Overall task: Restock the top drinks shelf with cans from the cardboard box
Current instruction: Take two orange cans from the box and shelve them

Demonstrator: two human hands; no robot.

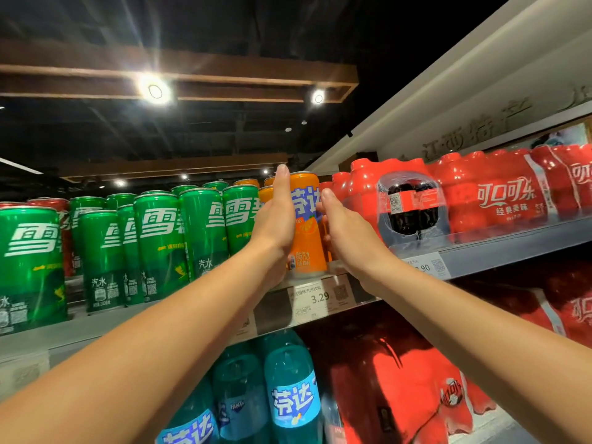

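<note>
Status: orange can (307, 225) upright at front edge of top shelf (80, 331), green cans (160, 245) at its 9 o'clock. L hand (275, 225) and R hand (346, 232) flat, fingers straight, pressing its sides. Recommend: slide straight back, keep upright.

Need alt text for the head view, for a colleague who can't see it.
Left hand and right hand, fingers straight, flank an upright orange can at the top shelf edge. Green cans stand left of it, red cola packs right.
</note>
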